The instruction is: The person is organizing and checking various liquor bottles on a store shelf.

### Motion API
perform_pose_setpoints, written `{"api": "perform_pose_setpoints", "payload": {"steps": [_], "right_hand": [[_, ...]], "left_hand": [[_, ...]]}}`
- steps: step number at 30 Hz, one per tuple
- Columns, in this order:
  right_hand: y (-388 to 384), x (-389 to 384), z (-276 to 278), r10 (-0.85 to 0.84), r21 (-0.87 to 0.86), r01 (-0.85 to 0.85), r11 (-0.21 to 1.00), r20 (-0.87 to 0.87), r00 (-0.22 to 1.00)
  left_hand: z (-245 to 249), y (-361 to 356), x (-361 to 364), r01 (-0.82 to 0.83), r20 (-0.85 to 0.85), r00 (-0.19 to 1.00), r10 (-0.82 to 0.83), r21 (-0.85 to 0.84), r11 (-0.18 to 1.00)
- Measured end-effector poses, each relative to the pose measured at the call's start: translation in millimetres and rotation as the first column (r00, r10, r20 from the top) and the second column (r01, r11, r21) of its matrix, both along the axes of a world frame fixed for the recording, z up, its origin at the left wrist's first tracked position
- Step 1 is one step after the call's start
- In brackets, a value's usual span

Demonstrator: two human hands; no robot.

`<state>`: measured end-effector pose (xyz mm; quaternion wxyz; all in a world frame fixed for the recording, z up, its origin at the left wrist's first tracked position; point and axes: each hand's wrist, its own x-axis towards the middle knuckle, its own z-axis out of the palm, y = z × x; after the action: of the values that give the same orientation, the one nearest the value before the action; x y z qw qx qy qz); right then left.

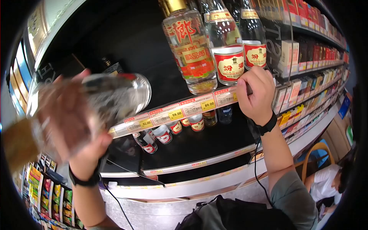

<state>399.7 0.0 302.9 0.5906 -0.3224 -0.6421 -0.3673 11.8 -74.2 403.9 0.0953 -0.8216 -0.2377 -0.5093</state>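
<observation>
Left hand (74, 126) is closed round a clear bottle (119, 96), held high and tipped on its side, base toward the shelf. Both are blurred, so how firm the grip is I cannot tell. Right hand (256, 94) is closed on the rail (180, 109), fingers curled over its front edge and pressing on the price tags.

Risks, as I judge them:
- Smooth glass gripped at a tilt above bare floor space: a slip drops the bottle onto the small bottles (165, 134) under the rail, or past the lower shelf (199, 149).
- The bottle's base is near the rail's left end. A swing toward the right hand could knock the rail or the nearest of the tall bottles (191, 50).
- The tall bottles stand right at the shelf lip, just above the right hand's knuckles. A tug on the rail, or a lifted wrist, could rock them forward.
- A cable (258, 172) hangs from the right wrist and could snag the lower shelf edge.

Room: the dark shelf stretch between the two hands is unoccupied, the widest gap there is. To the outside of the right hand, packs (303, 88) fill every row tightly. Below that elbow a seated person (326, 184) is close, so there is little room to step back that way.
</observation>
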Motion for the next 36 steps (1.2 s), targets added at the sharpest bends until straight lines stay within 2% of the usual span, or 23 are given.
{"api": "perform_pose_setpoints", "payload": {"steps": [1,3,4,5,7,9,10,11,14,16,19,23,27,29,30,33,36], "right_hand": [[1,0,1,0.013,0.013,-0.014,1.000,0.019,1.000],[1,-1,-1,-0.021,-0.012,0.020,1.000,-0.012,1.000],[2,-2,-1,-0.020,-0.011,0.020,1.000,-0.013,1.000],[3,-2,-1,-0.003,-0.003,0.003,1.000,0.004,1.000],[4,-2,-1,-0.022,0.005,0.022,1.000,-0.001,1.000],[3,-3,-2,-0.010,-0.003,0.010,1.000,0.010,1.000],[3,-3,-2,-0.011,-0.010,0.011,1.000,0.011,1.000],[3,-2,-1,-0.014,-0.017,0.014,1.000,0.011,1.000],[3,-1,-2,-0.027,-0.018,0.027,0.999,0.019,0.999],[4,-2,-3,-0.038,-0.027,0.039,0.999,0.015,0.999],[4,-3,-3,-0.056,-0.027,0.056,0.998,0.027,0.998],[6,-2,-6,-0.086,-0.050,0.088,0.995,0.028,0.996],[7,-3,-8,-0.079,-0.046,0.080,0.996,0.026,0.997],[8,-3,-9,-0.078,-0.031,0.079,0.996,0.032,0.996],[8,-3,-9,-0.084,-0.037,0.085,0.996,0.031,0.996],[9,-2,-10,-0.101,-0.027,0.102,0.994,0.034,0.994],[9,-1,-12,-0.110,-0.050,0.112,0.992,0.035,0.993]], "left_hand": [[6,18,-3,0.018,-0.075,0.997,-0.017,0.012,1.000],[8,26,9,0.021,0.095,0.995,0.009,-0.319,0.948],[16,38,24,0.083,0.169,0.984,-0.060,-0.133,0.988],[27,41,25,-0.172,-0.058,0.982,0.182,0.145,0.974],[33,67,26,-0.165,-0.066,0.983,0.172,0.095,0.982],[43,79,29,-0.238,-0.173,0.955,0.242,0.043,0.970],[44,89,29,-0.201,-0.183,0.964,0.195,-0.019,0.979],[47,94,29,-0.268,-0.235,0.939,0.251,-0.041,0.963],[57,113,28,-0.277,-0.299,0.922,0.245,-0.068,0.958],[64,125,26,-0.386,-0.406,0.850,0.335,-0.048,0.921],[72,143,28,-0.508,-0.462,0.784,0.415,-0.091,0.856],[76,189,28,-0.568,-0.450,0.763,0.464,-0.124,0.813],[77,220,35,-0.571,-0.369,0.798,0.477,-0.211,0.793],[76,245,36,-0.379,-0.275,0.917,0.289,-0.372,0.848],[78,250,39,-0.363,-0.277,0.925,0.261,-0.437,0.823],[79,262,49,-0.377,-0.266,0.923,0.277,-0.490,0.786],[72,278,55,-0.335,-0.199,0.942,0.270,-0.499,0.799]]}}
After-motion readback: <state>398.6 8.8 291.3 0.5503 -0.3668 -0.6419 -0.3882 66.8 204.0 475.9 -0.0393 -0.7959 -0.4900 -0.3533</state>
